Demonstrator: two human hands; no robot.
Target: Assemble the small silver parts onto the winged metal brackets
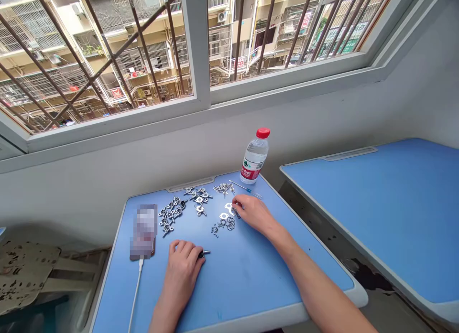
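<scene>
The blue desk (229,285) carries several scattered small metal parts. My left hand (181,271) rests on the desk, its fingers closed on a small black-and-silver fitting (202,253) whose metal tip sticks out to the right. My right hand (254,213) reaches further up the desk, fingertips among flat silver washers (224,216). Whether those fingers pinch a part is hidden. Small dark rings (227,223) lie just below them. A heap of black-and-silver fittings (171,213) lies left of centre, with more (199,199) behind it. A thin screwdriver (246,189) lies at the far edge.
A water bottle (254,156) with a red cap stands at the desk's far corner. A blurred phone (143,231) on a white cable (136,295) lies at the left. Another blue desk (373,218) stands to the right, below a barred window (107,51).
</scene>
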